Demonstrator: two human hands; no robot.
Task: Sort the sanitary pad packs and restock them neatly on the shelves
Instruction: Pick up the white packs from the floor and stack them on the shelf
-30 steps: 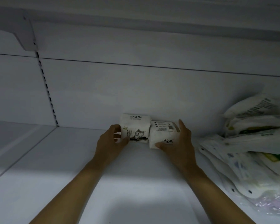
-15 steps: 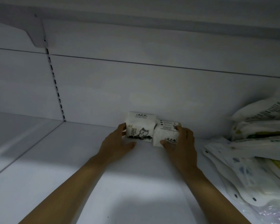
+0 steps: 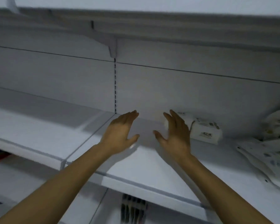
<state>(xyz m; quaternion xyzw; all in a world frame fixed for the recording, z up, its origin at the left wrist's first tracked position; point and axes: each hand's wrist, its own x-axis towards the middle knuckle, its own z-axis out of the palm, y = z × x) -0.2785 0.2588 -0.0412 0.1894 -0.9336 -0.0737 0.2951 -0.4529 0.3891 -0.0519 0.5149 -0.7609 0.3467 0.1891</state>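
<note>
Two small white sanitary pad packs (image 3: 204,132) stand side by side against the back wall of the white shelf (image 3: 152,167). My right hand (image 3: 175,135) hovers in front of the left pack with fingers spread, hiding most of it. My left hand (image 3: 120,133) is open further left over bare shelf, holding nothing. Both hands are off the packs. A loose heap of larger white pad packs (image 3: 268,152) lies at the right end of the shelf.
A slotted upright strip (image 3: 115,84) runs down the back wall under a shelf bracket (image 3: 112,46). A seam splits this shelf from the neighbouring shelf (image 3: 31,131) on the left. Lower shelving and dark striped items (image 3: 132,207) show below the front edge.
Both hands have let go of the two small packs and pulled back and left with fingers spread. The camera has swung left and down, so the packs now sit further right.
</note>
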